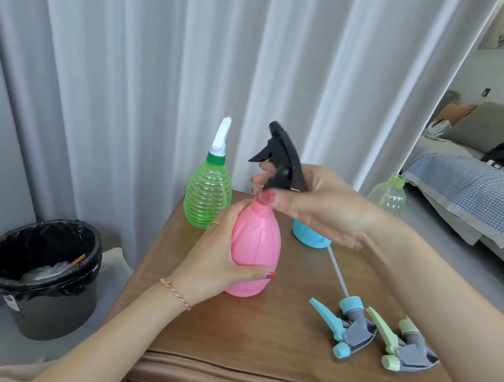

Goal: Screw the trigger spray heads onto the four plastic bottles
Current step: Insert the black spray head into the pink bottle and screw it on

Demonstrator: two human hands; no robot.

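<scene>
1. Nearest to me, on the right of the wooden table (254, 346), two loose trigger heads lie on their sides. The blue trigger head (342, 328) has its screw collar toward the far side and its nozzle toward me, and its thin clear dip tube (337, 272) runs away to the far left. The pale green trigger head (403, 346) lies just to its right, turned the same way.
2. My left hand (218, 260) is wrapped around the pink bottle (255, 249), fingers behind and thumb across the front, clamped on its body. The bottle stands upright near the table's middle, long axis vertical, open neck up.
3. My right hand (314, 199) pinches the black trigger head (281, 159) at its base, fingers closed on it directly above the pink neck. The head leans, its nozzle end up and to the far left and its lever sticking out left.
4. Behind my right hand stands a blue bottle (310, 236), mostly hidden.
5. At the far left of the table, the ribbed green bottle (207, 197) stands upright with a white trigger head (222, 136) already on it.
6. At the far right stands a clear pale bottle (387, 195), upright with its neck open.
7. I can read no writing on anything.
</scene>
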